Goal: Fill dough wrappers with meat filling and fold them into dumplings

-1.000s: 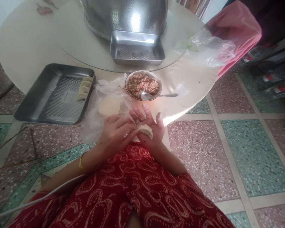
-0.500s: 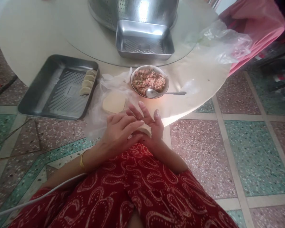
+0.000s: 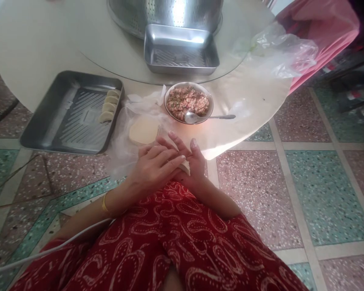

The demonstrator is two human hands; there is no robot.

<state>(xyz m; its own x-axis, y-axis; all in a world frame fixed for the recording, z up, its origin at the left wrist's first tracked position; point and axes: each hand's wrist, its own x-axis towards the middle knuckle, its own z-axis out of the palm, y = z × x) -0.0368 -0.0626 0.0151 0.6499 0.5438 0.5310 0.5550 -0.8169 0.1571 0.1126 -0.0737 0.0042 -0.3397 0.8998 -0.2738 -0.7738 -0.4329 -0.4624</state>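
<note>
My left hand [image 3: 154, 165] lies over a pale dumpling [image 3: 185, 166], its fingers bent together and pressing on it. Underneath, my right hand [image 3: 197, 161] is turned palm up with fingers extended and cradles the dumpling. Most of the dumpling is hidden by the left fingers; only one pale edge shows. Just beyond the hands, a stack of round dough wrappers [image 3: 143, 130] rests on a clear plastic bag [image 3: 121, 141]. A bowl of minced filling [image 3: 188, 101] stands behind, with a metal spoon [image 3: 209, 117] resting in it, handle to the right.
A dark tray [image 3: 57, 117] at left holds several finished dumplings [image 3: 108, 107] along its right side. An empty metal pan [image 3: 182, 66] and a perforated steel colander [image 3: 166, 14] stand on the glass turntable. Plastic bags [image 3: 285, 50] lie at right, near pink cloth [image 3: 324, 28].
The left fingers have closed further over the dumpling, covering more of it. Both hands stay together in nearly the same place, while the whole view has shifted slightly.
</note>
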